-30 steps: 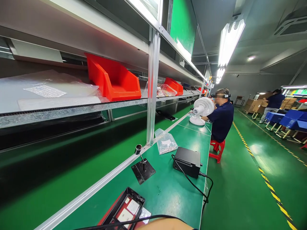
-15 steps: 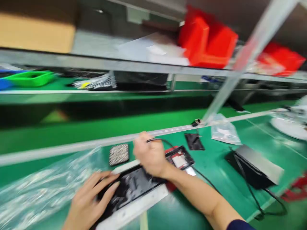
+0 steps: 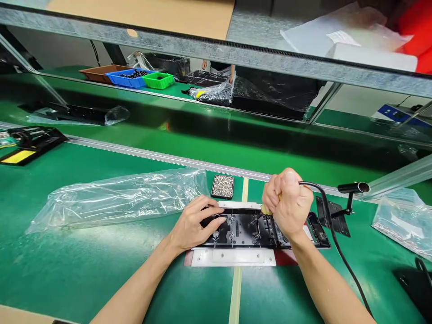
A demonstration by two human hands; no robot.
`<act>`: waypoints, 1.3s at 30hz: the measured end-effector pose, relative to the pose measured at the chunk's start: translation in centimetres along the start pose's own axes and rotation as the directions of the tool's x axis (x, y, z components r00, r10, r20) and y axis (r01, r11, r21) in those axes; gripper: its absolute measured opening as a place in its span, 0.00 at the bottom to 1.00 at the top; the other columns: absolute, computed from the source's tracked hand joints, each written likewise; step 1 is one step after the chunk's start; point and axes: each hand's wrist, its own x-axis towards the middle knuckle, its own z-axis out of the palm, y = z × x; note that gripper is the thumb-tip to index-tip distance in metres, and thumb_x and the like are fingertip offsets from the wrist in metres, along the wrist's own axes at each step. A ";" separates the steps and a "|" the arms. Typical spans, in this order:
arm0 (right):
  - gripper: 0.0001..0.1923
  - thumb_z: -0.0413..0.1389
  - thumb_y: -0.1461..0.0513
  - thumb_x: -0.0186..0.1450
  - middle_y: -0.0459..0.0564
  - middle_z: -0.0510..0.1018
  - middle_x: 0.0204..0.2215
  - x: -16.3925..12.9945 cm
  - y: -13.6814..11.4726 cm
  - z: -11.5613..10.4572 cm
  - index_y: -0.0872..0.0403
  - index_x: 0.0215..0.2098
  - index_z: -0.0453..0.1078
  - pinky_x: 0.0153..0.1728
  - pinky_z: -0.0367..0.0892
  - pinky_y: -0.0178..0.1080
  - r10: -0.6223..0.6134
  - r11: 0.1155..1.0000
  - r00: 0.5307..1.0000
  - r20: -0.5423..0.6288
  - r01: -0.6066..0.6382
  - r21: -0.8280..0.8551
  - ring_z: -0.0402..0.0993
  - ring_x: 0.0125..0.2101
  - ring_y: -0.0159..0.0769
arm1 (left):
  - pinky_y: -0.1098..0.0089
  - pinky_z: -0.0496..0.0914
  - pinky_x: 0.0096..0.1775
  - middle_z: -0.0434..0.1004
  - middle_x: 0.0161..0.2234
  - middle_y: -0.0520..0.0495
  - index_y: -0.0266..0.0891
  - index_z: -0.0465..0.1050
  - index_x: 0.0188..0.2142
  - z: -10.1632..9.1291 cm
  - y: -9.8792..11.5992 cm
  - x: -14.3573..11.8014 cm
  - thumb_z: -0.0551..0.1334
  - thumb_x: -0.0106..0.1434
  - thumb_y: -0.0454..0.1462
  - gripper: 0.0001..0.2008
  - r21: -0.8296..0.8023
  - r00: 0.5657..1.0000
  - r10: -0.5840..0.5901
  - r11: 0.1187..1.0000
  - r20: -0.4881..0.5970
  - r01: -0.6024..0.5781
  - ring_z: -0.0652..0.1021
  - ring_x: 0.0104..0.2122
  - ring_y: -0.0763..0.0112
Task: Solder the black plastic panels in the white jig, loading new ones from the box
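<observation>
A long black plastic housing [image 3: 238,229] lies in a fixture with white edge strips [image 3: 234,257]. My left hand [image 3: 199,222] rests on the housing's left end, fingers and thumb apart. My right hand [image 3: 288,202] is a fist around a corded tool that looks like a soldering iron [image 3: 266,209], its yellowish grip partly showing. The thin dark shaft slants down left into the housing; the exact contact at its tip cannot be made out. A black cord [image 3: 324,202] leaves the top of the fist and runs down right.
A small black tray [image 3: 222,186] of silvery bits sits behind the housing. A clear plastic bag [image 3: 124,202] lies at left. A tube holder [image 3: 353,188] and another clear bag [image 3: 401,220] stand at right. Overhead runs a metal shelf edge [image 3: 202,47]. Another person's hand [image 3: 232,78] shows beyond.
The view has swung left and steadied, so the housing appears farther right. My left hand stays on its left end, and my right fist still grips the corded tool over it.
</observation>
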 end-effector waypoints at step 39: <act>0.26 0.58 0.51 0.70 0.38 0.55 0.12 0.1 -0.6 0.1 0.51 0.21 0.53 0.10 0.49 0.29 0.044 0.998 0.998 -0.054 -0.046 -0.038 0.50 0.11 0.24 | 0.60 0.72 0.42 0.78 0.41 0.42 0.38 0.79 0.48 0.0 0.4 0.3 0.64 0.72 0.38 0.09 0.010 1.000 0.002 1.000 -0.028 -0.002 0.77 0.40 0.63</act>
